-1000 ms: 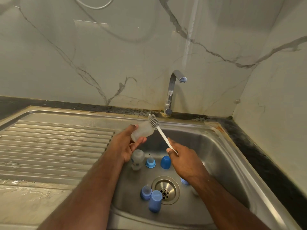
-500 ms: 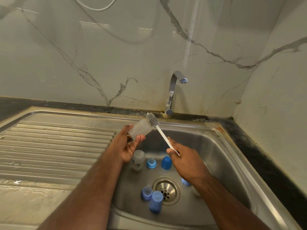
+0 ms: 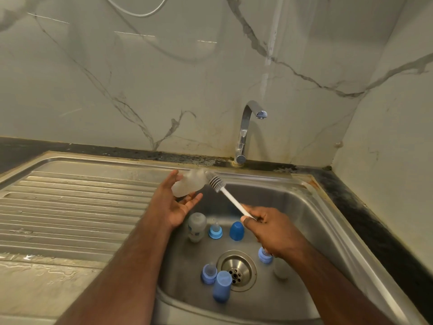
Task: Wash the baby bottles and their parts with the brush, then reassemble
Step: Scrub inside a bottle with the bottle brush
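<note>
A marble-veined wall (image 3: 164, 78) rose behind a dark desk (image 3: 365, 207) into which a steel sink (image 3: 328, 219) was set, its ribbed drainboard (image 3: 70, 207) stretching off to the left. A curved tap (image 3: 246, 127) stood at the back rim of the basin.

Over the basin's rear left corner, the left hand (image 3: 173, 205) held a frosted bottle (image 3: 189, 185) tilted on its side; the bottle lay across the fingertips, thumb above and fingers loosely curled beneath, so the grip was grasping it lightly rather than clenched round it. The right hand (image 3: 269, 228) was clenched on the lower end of a white-handled brush (image 3: 230, 198), thumb pressed along the handle. The grey bristle head (image 3: 214, 181) reached up and left from that grip, touching the bottle's open end.

On the basin floor stood a second bottle (image 3: 196, 226), and just beside it a nipple ring (image 3: 215, 231) and a dark blue cap (image 3: 236, 231). Near the drain (image 3: 236, 269) sat another nipple ring (image 3: 208, 273) and a lighter blue cap (image 3: 222, 287), touching. A third nipple ring (image 3: 264, 254) showed partly under the right wrist, with a pale bottle (image 3: 281, 268) beside it.
</note>
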`<state>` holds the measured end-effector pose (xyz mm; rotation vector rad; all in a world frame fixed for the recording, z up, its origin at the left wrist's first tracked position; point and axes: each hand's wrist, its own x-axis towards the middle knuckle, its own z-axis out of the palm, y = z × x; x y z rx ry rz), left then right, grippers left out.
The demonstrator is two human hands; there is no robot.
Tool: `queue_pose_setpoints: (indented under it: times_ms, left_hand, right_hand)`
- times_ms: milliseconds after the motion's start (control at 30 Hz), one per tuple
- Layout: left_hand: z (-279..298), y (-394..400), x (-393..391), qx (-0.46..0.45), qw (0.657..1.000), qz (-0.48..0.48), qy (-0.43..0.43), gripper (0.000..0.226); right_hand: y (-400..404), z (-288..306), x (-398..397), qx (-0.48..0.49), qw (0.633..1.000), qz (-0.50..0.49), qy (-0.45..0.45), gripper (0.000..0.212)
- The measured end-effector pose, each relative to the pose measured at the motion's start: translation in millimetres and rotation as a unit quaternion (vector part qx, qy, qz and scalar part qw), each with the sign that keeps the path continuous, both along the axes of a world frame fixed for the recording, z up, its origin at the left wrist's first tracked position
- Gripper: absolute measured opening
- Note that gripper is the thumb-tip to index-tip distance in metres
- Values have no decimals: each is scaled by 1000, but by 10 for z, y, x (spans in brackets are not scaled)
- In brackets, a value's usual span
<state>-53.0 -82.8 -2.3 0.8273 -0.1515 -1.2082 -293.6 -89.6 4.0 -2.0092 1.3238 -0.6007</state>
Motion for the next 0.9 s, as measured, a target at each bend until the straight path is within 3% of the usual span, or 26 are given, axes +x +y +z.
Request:
queue_pose_setpoints:
  times_ms: [100, 333, 433, 533, 700, 900]
  left_hand:
    - [-6, -39, 10, -1, 999, 15, -31, 62]
    - [-4, -25, -36, 1, 998, -30, -55, 34]
    - [-12, -41, -7, -18, 997, -27, -76, 43]
    - [-30, -50, -12, -36, 993, -25, -107, 53]
    - [-15, -42, -52, -52, 990, -64, -113, 53]
    - [-24, -37, -133, -65, 988, -61, -130, 52]
  right_hand:
    - [53, 26, 19, -3, 996, 50, 75, 30]
    - [153, 26, 118, -106, 979, 61, 160, 49]
    - [165, -20, 190, -151, 964, 49, 212, 52]
    - [158, -44, 266, -136, 967, 53, 208, 52]
    - [174, 19, 240, -75, 991, 57, 97, 45]
    - [182, -34, 340, -109, 979, 32, 167, 51]
